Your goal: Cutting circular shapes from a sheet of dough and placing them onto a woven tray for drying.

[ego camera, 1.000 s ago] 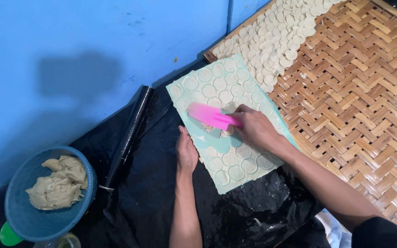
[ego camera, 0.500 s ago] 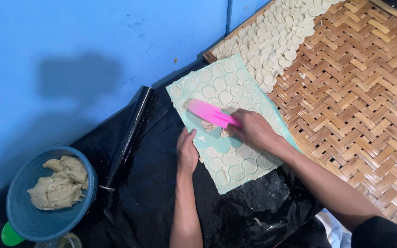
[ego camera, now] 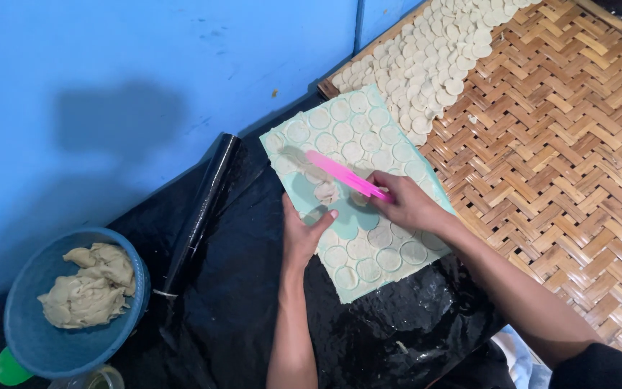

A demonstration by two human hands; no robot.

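At the far left, well away from the pale green board [ego camera: 358, 209], a blue bowl [ego camera: 59, 346] holds a lump of beige dough [ego camera: 84, 292], with a green cap [ego camera: 10, 369] just below it. Between bowl and board a black roller [ego camera: 199, 212] lies on the black plastic sheet [ego camera: 232, 310] that covers the surface.

The left hand [ego camera: 304, 234] rests at the board's left edge, fingers loosely spread and holding nothing, one fingertip touching a dough disc [ego camera: 325, 193] that has come loose. Half a second ago the pink scraper [ego camera: 345, 175] lay lower and flatter near the board's middle; now its tip has slid up and left, and bare green patches show beside the hand where discs sat before. So the lifting of the cut rounds is moving across the board, row by row, with many rounds still stuck.

The right hand [ego camera: 408, 205], over the board's centre, has its fingers clenched round the scraper's handle.

Right of the board, a woven bamboo tray [ego camera: 570, 158] carries rows of finished discs [ego camera: 426, 68] at its upper end. Behind everything stands a blue wall [ego camera: 145, 79].
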